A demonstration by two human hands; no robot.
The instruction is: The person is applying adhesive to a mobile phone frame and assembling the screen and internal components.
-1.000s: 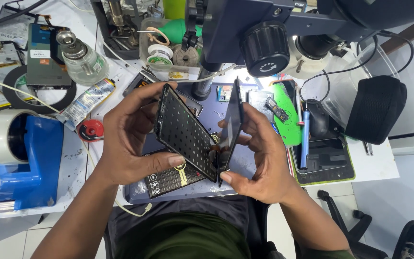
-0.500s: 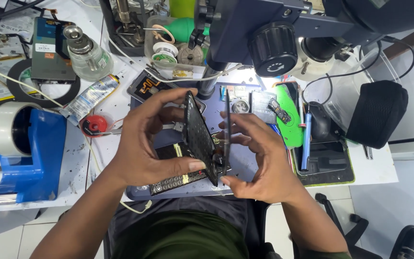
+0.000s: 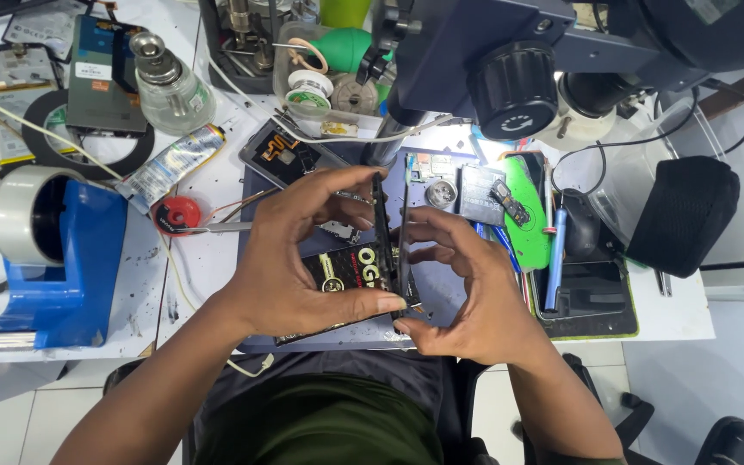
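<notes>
You are holding a thin black phone point(image 3: 382, 228) up on its edge, above the middle of the table point(image 3: 208, 185), near the front edge. Your left hand point(image 3: 303, 258) wraps around it from the left, with the thumb at the bottom end and the fingers up at the top end. Your right hand point(image 3: 462, 293) pinches a second thin flat part point(image 3: 404, 250) just beside it on the right. Both hands are gripping, not let go.

The two flat pieces stand very close, side by side. You cannot tell if they touch all the way along. I think they are two halves of one phone, not yet fully joined or fully apart.

Under your hands lies a black box point(image 3: 337, 271) with gold print. Small phone parts point(image 3: 462, 189) wait near the back of the table, under the microscope point(image 3: 518, 77).
</notes>
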